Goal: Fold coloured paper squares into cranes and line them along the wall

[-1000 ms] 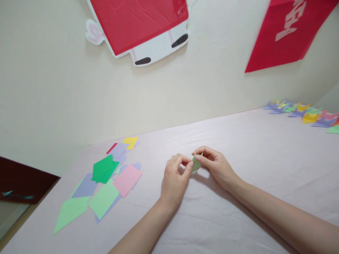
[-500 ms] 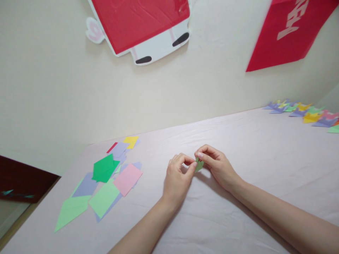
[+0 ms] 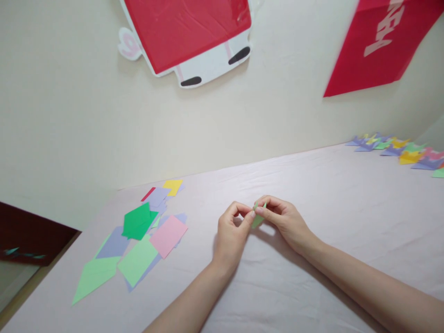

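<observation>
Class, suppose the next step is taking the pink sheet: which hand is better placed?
Probably the left hand: it is nearer the pink sheet, while the right hand is farther off, past the left. Both hands pinch the folded green paper.

Open stretch of table (image 3: 333,199) between the right hand (image 3: 289,224) and the folded papers (image 3: 410,157) at far right, narrower gap from left hand (image 3: 231,233) to scattered sheets (image 3: 169,236), wall (image 3: 243,125) barring the far side, green paper (image 3: 258,221) bridging both hands.
</observation>
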Demonstrator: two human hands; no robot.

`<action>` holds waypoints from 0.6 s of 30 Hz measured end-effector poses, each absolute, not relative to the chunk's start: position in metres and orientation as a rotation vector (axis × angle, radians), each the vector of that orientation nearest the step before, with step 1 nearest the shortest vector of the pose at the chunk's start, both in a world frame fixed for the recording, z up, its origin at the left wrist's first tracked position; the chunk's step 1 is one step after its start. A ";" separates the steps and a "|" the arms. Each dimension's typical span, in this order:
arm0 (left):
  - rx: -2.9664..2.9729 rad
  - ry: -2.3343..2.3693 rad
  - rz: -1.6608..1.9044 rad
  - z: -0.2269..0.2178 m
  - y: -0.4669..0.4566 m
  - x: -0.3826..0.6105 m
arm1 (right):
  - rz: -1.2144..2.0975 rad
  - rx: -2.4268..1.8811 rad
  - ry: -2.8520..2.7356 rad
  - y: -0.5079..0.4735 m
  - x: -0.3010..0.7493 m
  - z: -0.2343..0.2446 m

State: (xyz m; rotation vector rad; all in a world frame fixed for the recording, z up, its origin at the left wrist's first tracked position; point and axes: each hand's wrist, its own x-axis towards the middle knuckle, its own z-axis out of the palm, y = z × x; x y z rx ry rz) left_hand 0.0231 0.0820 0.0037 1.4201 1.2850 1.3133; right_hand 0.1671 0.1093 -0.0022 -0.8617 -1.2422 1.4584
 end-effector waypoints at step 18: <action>1.524 1.340 1.337 0.013 0.080 0.023 | 1.113 -0.934 -1.504 0.109 0.171 -0.003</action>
